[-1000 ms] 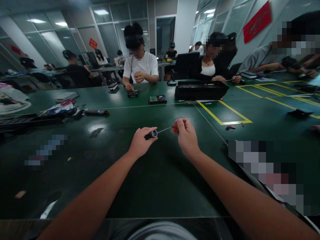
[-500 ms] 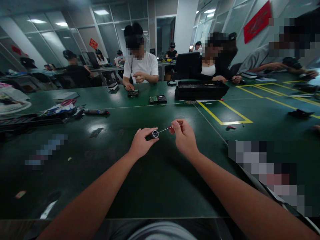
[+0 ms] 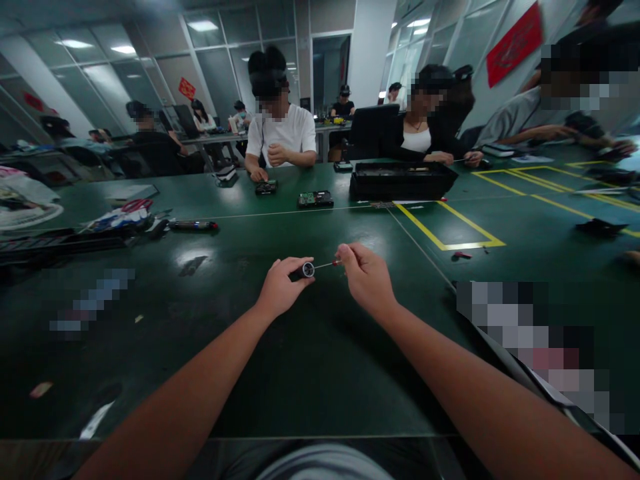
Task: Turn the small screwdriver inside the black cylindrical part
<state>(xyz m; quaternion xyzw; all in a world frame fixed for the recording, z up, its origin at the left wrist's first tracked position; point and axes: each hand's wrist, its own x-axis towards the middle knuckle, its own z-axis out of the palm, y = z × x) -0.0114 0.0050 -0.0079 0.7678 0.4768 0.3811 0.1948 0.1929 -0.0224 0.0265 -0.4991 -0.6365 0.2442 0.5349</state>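
Over the green table (image 3: 300, 373), my left hand (image 3: 283, 288) grips a short black cylinder (image 3: 307, 269) between thumb and fingers. Its open end has a pale ring and faces right; what lies inside is too small to make out. My right hand (image 3: 367, 273) is closed around the handle of a screwdriver (image 3: 325, 265), with the handle mostly hidden by the fingers. The thin metal shaft points left, and its tip is at the cylinder's open end. Whether the tip is inside or only touching the rim I cannot tell.
Ahead lies a circuit board (image 3: 316, 199) beside a long black box (image 3: 404, 181). A black pen-like tool (image 3: 194, 226) and red-handled scissors (image 3: 137, 205) lie to the left. Yellow tape (image 3: 473, 246) marks the right side. Across the table a person in white (image 3: 290, 137) handles a small device.
The screwdriver has turned in my right hand, so less of its handle shows. My left hand and the black cylinder have shifted slightly left.
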